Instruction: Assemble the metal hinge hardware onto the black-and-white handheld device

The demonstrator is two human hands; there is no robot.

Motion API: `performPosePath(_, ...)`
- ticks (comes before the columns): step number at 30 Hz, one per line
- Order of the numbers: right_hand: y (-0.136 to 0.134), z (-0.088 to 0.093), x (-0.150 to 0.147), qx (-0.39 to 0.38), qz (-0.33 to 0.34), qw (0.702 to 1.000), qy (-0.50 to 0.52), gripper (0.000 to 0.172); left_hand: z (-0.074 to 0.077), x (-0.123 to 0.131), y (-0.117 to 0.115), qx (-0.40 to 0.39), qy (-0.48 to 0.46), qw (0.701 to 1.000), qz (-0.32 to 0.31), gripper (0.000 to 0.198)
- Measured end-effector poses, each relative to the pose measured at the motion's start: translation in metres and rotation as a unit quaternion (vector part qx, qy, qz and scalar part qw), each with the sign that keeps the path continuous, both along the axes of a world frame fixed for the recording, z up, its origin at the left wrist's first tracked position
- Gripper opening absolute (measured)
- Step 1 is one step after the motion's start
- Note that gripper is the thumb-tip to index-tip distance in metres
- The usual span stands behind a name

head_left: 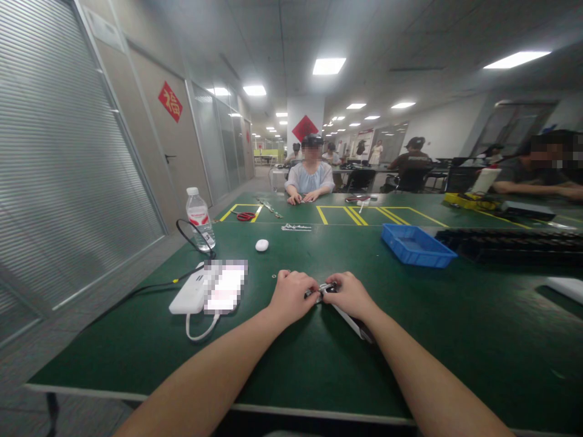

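Note:
Just ahead of me on the green table, both my hands meet around a small silver and black metal part [324, 287]. My left hand [295, 294] pinches its left side between thumb and fingers. From the other side, my right hand [350, 295] is closed on the same part. A long, narrow, silver-white strip [354, 325] runs from under my right hand toward me. I cannot tell whether the strip is joined to the metal part, since my fingers cover where they meet. A tiny ring [274, 276] lies left of my left hand.
On the left are a white power bank [187, 295], a phone [224, 291], a black cable [136, 289] and a water bottle [199, 221]. A white earbud case [262, 245] and a blue tray [416, 247] lie farther off. Across the table sits another person [310, 176].

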State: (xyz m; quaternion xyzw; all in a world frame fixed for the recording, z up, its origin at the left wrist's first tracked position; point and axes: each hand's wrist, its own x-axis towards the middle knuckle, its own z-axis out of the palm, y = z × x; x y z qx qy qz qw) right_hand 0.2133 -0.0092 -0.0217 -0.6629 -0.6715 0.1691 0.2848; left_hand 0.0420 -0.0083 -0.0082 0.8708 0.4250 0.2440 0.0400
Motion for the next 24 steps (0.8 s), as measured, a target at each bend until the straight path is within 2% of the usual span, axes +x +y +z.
performPosePath(24,0.0010,-0.0027,0.0008,0.009,-0.002,1.000,-0.002,0.034,0.0014,0.0004,-0.0003,-0.022,-0.008,1.000,-0.003,0.009)
